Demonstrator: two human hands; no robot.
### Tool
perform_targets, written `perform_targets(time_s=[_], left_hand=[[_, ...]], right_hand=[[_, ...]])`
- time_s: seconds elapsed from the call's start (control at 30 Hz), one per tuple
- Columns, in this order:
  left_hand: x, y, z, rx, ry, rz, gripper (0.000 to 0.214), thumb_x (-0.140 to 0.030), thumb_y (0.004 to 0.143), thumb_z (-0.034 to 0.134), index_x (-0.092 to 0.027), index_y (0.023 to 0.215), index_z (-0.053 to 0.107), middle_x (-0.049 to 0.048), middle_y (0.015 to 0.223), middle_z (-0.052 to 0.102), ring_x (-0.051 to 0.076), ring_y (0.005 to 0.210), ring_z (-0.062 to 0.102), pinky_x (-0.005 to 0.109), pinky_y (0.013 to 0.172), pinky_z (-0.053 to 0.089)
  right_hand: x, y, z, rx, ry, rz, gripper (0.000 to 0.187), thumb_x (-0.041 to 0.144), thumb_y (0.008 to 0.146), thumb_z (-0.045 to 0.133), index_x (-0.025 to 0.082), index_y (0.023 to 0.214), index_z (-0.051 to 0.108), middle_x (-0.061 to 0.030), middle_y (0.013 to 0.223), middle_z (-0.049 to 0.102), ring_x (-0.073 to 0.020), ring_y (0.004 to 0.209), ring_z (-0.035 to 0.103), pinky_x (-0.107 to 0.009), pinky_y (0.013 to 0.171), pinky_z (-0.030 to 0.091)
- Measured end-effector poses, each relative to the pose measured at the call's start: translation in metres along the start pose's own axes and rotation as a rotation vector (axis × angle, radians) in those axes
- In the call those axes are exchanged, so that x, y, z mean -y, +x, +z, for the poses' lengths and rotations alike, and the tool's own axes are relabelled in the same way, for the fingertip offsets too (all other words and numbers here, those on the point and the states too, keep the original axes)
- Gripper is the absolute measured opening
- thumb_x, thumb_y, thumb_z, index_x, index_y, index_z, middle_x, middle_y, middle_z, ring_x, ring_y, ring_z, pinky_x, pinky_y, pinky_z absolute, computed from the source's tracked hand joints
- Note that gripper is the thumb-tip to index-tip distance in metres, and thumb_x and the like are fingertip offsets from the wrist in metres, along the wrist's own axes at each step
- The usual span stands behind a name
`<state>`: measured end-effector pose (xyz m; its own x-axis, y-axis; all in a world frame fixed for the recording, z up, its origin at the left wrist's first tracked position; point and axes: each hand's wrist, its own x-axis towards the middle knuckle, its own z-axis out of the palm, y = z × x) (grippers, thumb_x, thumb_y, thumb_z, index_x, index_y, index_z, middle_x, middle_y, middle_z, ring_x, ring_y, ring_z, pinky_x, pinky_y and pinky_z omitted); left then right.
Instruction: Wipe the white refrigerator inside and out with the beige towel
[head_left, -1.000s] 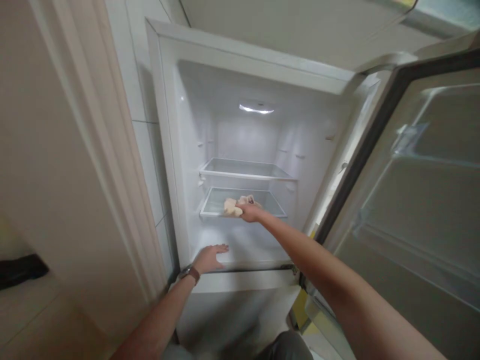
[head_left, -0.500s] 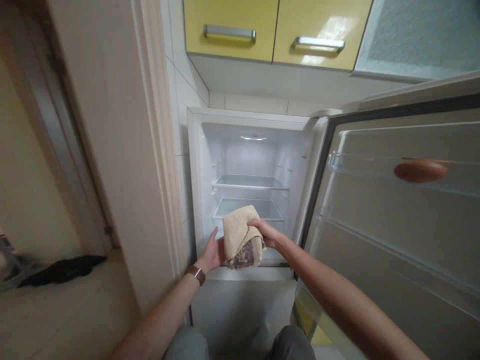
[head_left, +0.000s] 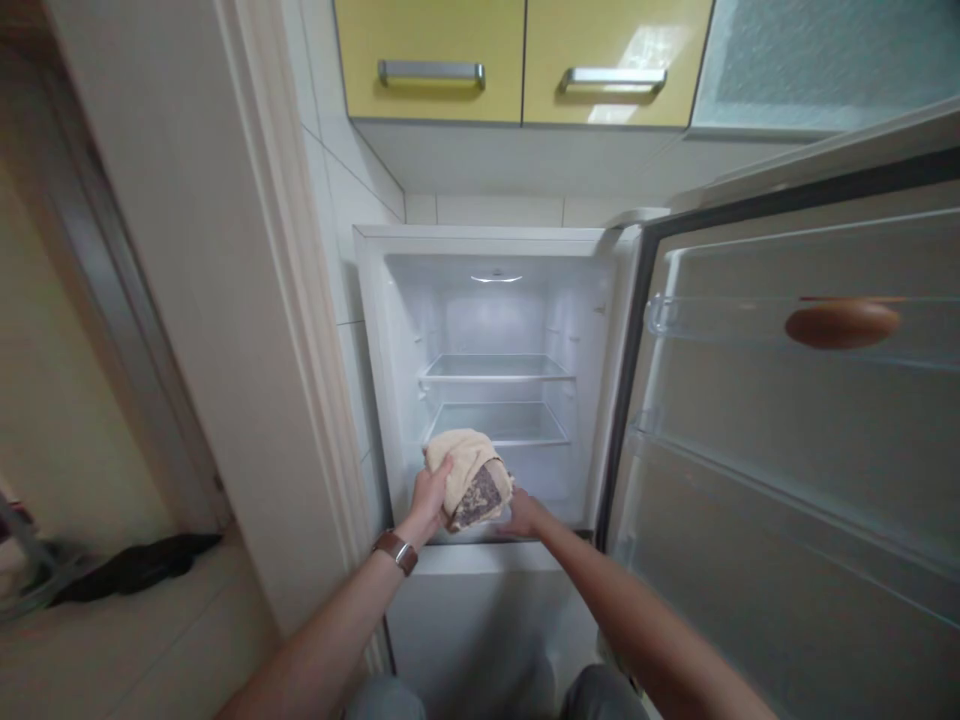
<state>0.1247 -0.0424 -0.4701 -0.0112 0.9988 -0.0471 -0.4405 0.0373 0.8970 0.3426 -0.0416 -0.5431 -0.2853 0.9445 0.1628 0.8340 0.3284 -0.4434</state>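
A folded beige cloth (head_left: 461, 455) with a dark grey patterned patch is gripped by my left hand (head_left: 429, 497), thumb on top, in front of the open fridge's lower part. My left wrist wears a brown-strapped watch (head_left: 396, 550). At the cloth's lower right edge is my right hand (head_left: 525, 515); its fingers are blurred and partly behind the cloth, so whether they touch or hold it is unclear. Behind the cloth is the fridge interior (head_left: 491, 320), with an upper glass shelf (head_left: 496, 368) and a lower glass shelf (head_left: 499, 422).
To the right the fridge door (head_left: 750, 480) stands wide open, a brown oval object (head_left: 841, 324) in its upper clear rack. Yellow cabinets (head_left: 435, 30) hang above. A door frame (head_left: 202, 300) rises close on the left. Something black (head_left: 142, 568) lies on the floor beyond it.
My left hand has closed around the cloth. My right hand has let go of its top and moved down to its lower right side. The cloth has shifted slightly left and down.
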Motion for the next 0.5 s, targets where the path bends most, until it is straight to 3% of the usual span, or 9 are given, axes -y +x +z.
perform_targets(time_s=[0.1,0.23,0.4,0.5], left_hand=[[-0.008,0.011,0.010,0.035,0.009,0.034,0.033,-0.036,0.098,0.072,-0.012,0.121,0.072,0.0164,0.118,0.078,0.027,0.109,0.077,0.038,0.097,0.063],[-0.016,0.035,0.038,0.001,0.021,0.084,0.038,-0.045,0.104,0.061,-0.011,0.118,0.072,0.0165,0.120,0.077,0.027,0.108,0.077,0.036,0.092,0.063],[-0.006,0.085,0.088,-0.034,0.207,0.250,0.032,-0.041,0.102,0.062,-0.013,0.109,0.074,0.0150,0.117,0.078,0.028,0.111,0.074,0.033,0.094,0.059],[0.012,0.105,0.131,0.011,0.297,0.334,0.029,-0.041,0.100,0.065,-0.015,0.112,0.074,0.0121,0.117,0.078,0.029,0.114,0.072,0.033,0.098,0.055]], right_hand=[[-0.013,0.009,0.028,0.145,-0.086,-0.079,0.093,0.053,0.058,0.091,0.024,0.142,0.064,-0.0160,0.153,0.056,-0.0394,0.142,0.050,-0.050,0.118,0.041],[-0.039,0.035,0.052,0.317,-0.267,-0.239,0.098,0.057,0.067,0.087,0.028,0.155,0.054,-0.0142,0.164,0.044,-0.0397,0.152,0.041,-0.057,0.125,0.030],[-0.070,0.053,0.067,0.327,-0.223,-0.330,0.085,0.056,0.087,0.072,0.035,0.163,0.040,-0.0063,0.173,0.029,-0.0360,0.161,0.025,-0.062,0.128,0.022],[-0.077,0.053,0.072,0.305,-0.154,-0.366,0.086,0.057,0.087,0.071,0.037,0.164,0.038,-0.0060,0.172,0.029,-0.0360,0.159,0.029,-0.063,0.128,0.022]])
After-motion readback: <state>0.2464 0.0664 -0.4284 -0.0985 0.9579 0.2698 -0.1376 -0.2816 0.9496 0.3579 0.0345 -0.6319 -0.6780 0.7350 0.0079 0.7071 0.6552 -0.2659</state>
